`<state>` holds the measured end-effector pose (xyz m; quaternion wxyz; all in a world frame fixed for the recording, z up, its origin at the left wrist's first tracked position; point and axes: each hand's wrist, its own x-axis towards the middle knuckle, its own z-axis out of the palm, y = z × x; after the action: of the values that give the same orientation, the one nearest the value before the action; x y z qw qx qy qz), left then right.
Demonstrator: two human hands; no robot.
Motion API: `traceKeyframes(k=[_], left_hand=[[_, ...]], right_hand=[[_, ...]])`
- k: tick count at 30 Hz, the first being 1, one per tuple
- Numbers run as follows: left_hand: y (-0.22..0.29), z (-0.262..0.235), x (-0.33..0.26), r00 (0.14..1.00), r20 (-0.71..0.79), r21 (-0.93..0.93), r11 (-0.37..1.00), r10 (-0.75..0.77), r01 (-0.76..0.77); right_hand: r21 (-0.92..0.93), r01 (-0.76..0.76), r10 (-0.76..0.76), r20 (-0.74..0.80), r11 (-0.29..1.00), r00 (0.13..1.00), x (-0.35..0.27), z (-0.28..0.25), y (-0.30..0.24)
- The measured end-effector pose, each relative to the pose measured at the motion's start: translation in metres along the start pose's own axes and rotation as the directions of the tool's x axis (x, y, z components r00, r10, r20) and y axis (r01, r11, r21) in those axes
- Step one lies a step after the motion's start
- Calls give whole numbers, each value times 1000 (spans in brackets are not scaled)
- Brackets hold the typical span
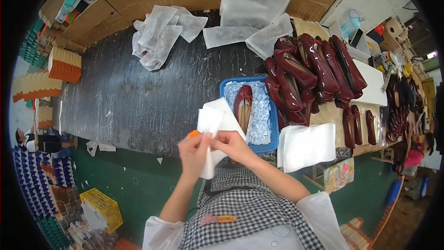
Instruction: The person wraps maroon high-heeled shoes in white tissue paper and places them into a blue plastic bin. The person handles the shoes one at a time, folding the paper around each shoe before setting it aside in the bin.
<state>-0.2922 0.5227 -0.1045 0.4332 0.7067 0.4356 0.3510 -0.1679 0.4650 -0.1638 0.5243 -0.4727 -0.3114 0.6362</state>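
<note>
Both hands are closed on a white sheet (213, 116), which looks folded and stands up in front of my body. My left hand (193, 153) pinches its lower left side, and a small orange piece (193, 133) shows at those fingers; I cannot make out what it is. My right hand (233, 145) grips the same sheet just beside the left. Behind the sheet is a blue basket (276, 132) of crumpled blue-and-white paper (260, 111), with one dark red ballet flat (244, 101) lying on top. The sheet covers part of the basket's left side.
Right of the basket rise a heap of glossy dark red flats (319, 69) and a stack of white sheets (307, 146). Thin white wrappers (159, 34) lie along the back of the black table (120, 97). A yellow crate (102, 208) stands on the green floor.
</note>
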Motion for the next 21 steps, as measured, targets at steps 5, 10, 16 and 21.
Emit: traceKeyframes(k=[5, 10, 16, 21], left_hand=[[-23, -41, 7, 972, -83, -89, 973, -219, 212], [28, -24, 18, 969, 162, 242, 944, 189, -225], [-72, -16, 60, 964, 214, 477, 843, 160, -246], [-44, 3, 28, 911, 400, 283, 932, 99, -226]], right_hand=[[-430, -56, -148, -426, 901, 893, -20, -72, 58], [-670, -259, -276, -582, 696, 765, 10, -78, 144], [-397, -79, -7, -212, 915, 977, -90, -92, -9], [-813, -58, 70, -20, 579, 997, -96, -37, -60]])
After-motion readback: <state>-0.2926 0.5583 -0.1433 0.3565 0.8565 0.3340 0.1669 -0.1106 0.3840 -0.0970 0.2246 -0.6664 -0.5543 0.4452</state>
